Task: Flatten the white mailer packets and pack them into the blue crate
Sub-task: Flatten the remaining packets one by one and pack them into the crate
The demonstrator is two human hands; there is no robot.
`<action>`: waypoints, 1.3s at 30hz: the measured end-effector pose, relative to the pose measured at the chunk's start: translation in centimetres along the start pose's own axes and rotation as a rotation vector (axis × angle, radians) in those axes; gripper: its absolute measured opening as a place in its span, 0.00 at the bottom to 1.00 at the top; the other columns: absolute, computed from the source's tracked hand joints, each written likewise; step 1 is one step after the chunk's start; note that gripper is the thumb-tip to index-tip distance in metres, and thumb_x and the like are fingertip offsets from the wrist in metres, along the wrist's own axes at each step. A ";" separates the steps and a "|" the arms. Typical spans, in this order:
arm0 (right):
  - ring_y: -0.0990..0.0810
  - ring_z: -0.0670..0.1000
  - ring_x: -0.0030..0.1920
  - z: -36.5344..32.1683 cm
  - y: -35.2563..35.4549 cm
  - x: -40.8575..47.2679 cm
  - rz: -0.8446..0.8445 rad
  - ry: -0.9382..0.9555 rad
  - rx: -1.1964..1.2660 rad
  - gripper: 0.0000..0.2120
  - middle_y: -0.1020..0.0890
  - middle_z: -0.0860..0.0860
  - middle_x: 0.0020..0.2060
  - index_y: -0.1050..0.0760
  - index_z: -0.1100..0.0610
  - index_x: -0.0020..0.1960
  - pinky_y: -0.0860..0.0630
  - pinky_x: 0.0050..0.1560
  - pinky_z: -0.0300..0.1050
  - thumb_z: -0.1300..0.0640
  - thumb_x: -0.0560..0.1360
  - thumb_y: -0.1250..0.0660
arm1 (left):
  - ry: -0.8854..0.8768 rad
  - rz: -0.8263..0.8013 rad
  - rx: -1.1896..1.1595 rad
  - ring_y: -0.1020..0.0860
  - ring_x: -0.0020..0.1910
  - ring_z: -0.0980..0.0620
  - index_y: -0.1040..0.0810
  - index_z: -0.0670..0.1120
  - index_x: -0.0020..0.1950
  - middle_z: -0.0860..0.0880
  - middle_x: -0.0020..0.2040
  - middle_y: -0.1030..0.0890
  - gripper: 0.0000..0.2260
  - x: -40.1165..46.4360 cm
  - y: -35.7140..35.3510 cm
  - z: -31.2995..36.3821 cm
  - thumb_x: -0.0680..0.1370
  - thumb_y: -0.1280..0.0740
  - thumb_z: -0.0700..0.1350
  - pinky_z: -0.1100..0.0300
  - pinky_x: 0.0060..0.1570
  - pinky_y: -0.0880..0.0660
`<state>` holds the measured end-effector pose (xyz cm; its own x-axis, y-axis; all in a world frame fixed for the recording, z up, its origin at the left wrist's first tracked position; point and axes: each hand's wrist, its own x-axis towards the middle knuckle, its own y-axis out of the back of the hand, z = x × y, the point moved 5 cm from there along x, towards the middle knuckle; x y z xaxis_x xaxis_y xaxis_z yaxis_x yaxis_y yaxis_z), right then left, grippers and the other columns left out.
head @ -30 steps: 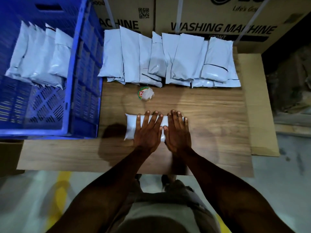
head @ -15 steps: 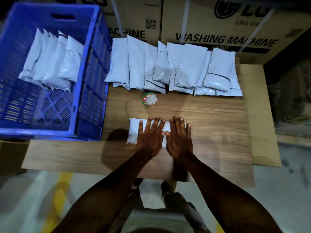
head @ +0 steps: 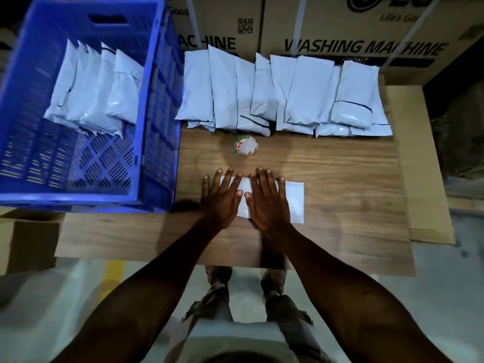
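Left hand (head: 221, 199) and right hand (head: 267, 200), fingers spread flat, press one white mailer packet (head: 294, 201) onto the desk (head: 348, 195), right of the blue crate (head: 146, 127) holding packed packets (head: 94, 93).

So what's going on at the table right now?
A person is flattening a white mailer packet on the wooden table, with the left hand and right hand pressing on it side by side, fingers straight. Several packets already stand in the blue crate at the left. A row of unpacked packets leans against the cardboard boxes behind the table.
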<state>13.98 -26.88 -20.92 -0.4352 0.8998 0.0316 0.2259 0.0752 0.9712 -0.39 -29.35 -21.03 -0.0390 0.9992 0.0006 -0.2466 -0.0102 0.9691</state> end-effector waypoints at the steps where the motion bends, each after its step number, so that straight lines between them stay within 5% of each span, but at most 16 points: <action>1: 0.42 0.60 0.81 0.0 -0.2 -0.2 0.005 -0.007 -0.006 0.27 0.38 0.58 0.80 0.35 0.58 0.79 0.47 0.79 0.65 0.46 0.85 0.49 | -0.005 0.015 -0.017 0.37 0.78 0.40 0.30 0.50 0.77 0.46 0.77 0.31 0.23 -0.1 -0.3 -0.1 0.84 0.50 0.55 0.36 0.75 0.43; 12: 0.42 0.58 0.81 0.1 -1.0 -0.2 -0.019 -0.043 -0.086 0.28 0.37 0.55 0.81 0.37 0.56 0.80 0.47 0.79 0.63 0.45 0.84 0.46 | -0.004 0.011 0.008 0.43 0.81 0.43 0.35 0.51 0.80 0.48 0.81 0.38 0.24 -0.6 -1.1 -0.4 0.85 0.51 0.55 0.40 0.78 0.47; 27: 0.48 0.56 0.83 2.0 0.8 -0.3 0.034 -0.043 0.176 0.29 0.43 0.56 0.82 0.43 0.58 0.82 0.53 0.82 0.59 0.46 0.85 0.51 | 0.015 -0.055 0.017 0.44 0.81 0.43 0.37 0.55 0.80 0.50 0.81 0.38 0.25 0.0 0.4 -0.5 0.83 0.53 0.58 0.35 0.76 0.50; 39: 0.44 0.61 0.81 5.6 0.2 -1.9 -0.018 -0.113 -0.042 0.29 0.41 0.58 0.81 0.40 0.56 0.82 0.49 0.80 0.65 0.44 0.84 0.50 | -0.057 0.048 0.092 0.45 0.81 0.42 0.37 0.56 0.80 0.47 0.82 0.40 0.23 -0.9 -2.0 4.3 0.85 0.49 0.57 0.34 0.76 0.53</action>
<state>19.74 -26.17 -22.11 -0.3368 0.9415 -0.0101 0.1817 0.0755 0.9804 4.25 -30.08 -21.90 0.0072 0.9983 0.0586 -0.1561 -0.0568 0.9861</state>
